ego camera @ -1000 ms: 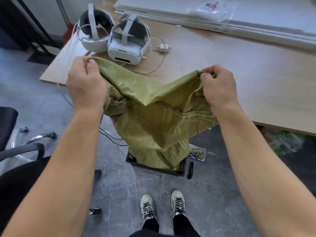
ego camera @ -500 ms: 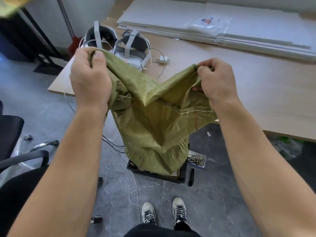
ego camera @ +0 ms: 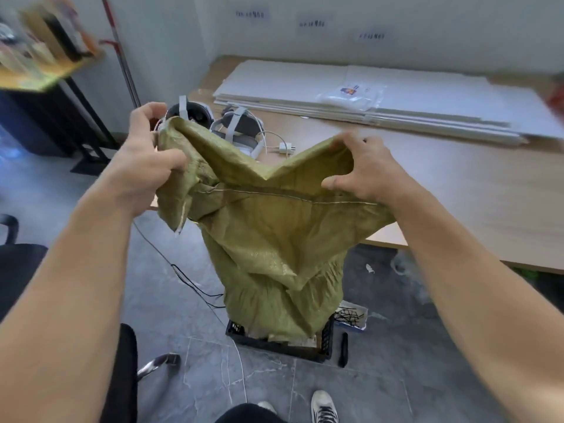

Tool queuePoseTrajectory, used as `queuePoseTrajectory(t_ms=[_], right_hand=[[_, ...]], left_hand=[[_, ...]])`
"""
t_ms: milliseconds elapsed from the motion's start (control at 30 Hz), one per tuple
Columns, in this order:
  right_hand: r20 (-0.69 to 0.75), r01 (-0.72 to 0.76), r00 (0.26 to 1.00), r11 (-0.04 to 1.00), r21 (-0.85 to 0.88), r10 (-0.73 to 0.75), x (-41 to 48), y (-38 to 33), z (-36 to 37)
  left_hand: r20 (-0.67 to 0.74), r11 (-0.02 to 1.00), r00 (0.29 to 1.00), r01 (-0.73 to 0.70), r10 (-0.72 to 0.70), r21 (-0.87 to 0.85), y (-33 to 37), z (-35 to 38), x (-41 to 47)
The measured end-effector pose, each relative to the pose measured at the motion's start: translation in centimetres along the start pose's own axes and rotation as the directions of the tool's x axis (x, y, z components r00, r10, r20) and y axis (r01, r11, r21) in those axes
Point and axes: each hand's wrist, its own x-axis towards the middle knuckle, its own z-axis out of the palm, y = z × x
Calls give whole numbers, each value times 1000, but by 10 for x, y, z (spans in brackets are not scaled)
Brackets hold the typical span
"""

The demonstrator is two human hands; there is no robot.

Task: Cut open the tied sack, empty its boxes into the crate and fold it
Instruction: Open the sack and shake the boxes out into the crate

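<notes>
A green woven sack [ego camera: 274,239] hangs upside down from both my hands, its stitched bottom seam on top and its lower end drooping into a black plastic crate [ego camera: 323,346] on the floor. My left hand [ego camera: 149,160] grips the sack's left corner, fingers bunched in the fabric. My right hand [ego camera: 363,169] holds the right corner, thumb under the fold. Pale box edges [ego camera: 302,340] show in the crate under the sack's mouth; most of the crate's inside is hidden by the sack.
A wooden table [ego camera: 457,184] stands behind the sack with two white headsets [ego camera: 241,129], a charger and stacked white boards [ego camera: 381,99]. On the floor lie a black cutter [ego camera: 343,349], a small box of black ties [ego camera: 351,315] and cables. A black chair [ego camera: 24,270] is at left.
Both hands have lifted the sack higher and spread its corners apart. The sack's lower end has risen over the crate. My view has tilted up toward the wall.
</notes>
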Motion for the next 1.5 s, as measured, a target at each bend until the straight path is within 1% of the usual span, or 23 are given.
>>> queuePoseTrajectory(t_ms=[100,167,233,333,400,433,500,600,700,767,800,867,933,967,1067,1167,1200,1267,1300,1367,1400,1433,1500], right_hand=[[181,-24,979,938,-346,92,-4,-1,-5],[221,-15,964,864,-504,145,-9,3,-8],[172,-27,972,803,-595,160,-15,13,-13],[35,-84,990,771,-631,136,-27,25,-26],[-23,-93,995,769,-633,101,-34,29,-34],[-50,-94,995,776,-624,81,-36,30,-37],[-89,-100,994,813,-573,60,-39,31,-42],[-84,-97,994,902,-420,68,-41,35,-51],[-169,-102,983,984,-148,76,-47,41,-60],[-257,-77,965,995,-66,58,-52,41,-62],[-302,-66,953,995,-75,41,-53,39,-62],[-404,-59,915,989,-133,0,-54,32,-62],[-516,-107,856,968,-226,-26,-52,22,-62],[-553,-158,833,948,-275,-22,-52,17,-62],[-528,-308,846,876,-372,73,-53,4,-61],[-424,-342,893,843,-416,152,-49,1,-57],[-415,-340,894,859,-383,169,-46,4,-56],[-447,-313,874,925,-215,192,-38,10,-55],[-471,-282,858,955,-97,205,-35,13,-54],[-487,-178,835,963,203,257,-34,13,-55],[-459,-96,843,917,387,282,-35,11,-55],[-395,-12,871,817,576,291,-37,8,-55],[-248,100,947,545,832,205,-41,1,-54]], left_hand=[[73,997,995,-71,70,7,2,-1,1],[79,987,991,-112,103,111,2,-4,2],[72,942,991,-130,113,309,1,-16,4],[19,809,991,-118,132,576,6,-34,7],[-43,746,979,-122,199,655,9,-39,6],[-70,745,971,-127,228,655,10,-40,6],[-143,805,964,-101,225,585,8,-42,6],[-220,921,968,-24,118,390,-1,-46,8],[-226,990,972,89,-61,114,-8,-51,11],[-182,986,969,161,-166,-40,-12,-54,7],[-155,980,971,169,-184,-103,-13,-54,6],[-107,959,984,108,-140,-263,-16,-50,0],[-77,898,992,54,-97,-437,-16,-43,-4],[-82,861,990,59,-116,-504,-17,-39,-3],[-133,819,970,92,-202,-567,-13,-27,-1],[-139,847,967,113,-215,-520,-6,-14,1],[-94,829,972,132,-216,-544,-2,-8,-1],[47,758,978,188,-204,-625,9,6,-8],[104,741,976,212,-190,-637,13,11,-9],[186,777,969,240,-161,-581,19,17,-14],[215,800,966,241,-143,-550,20,17,-14],[248,813,960,246,-130,-527,18,18,-13],[279,813,955,240,-100,-530,16,19,-11]])
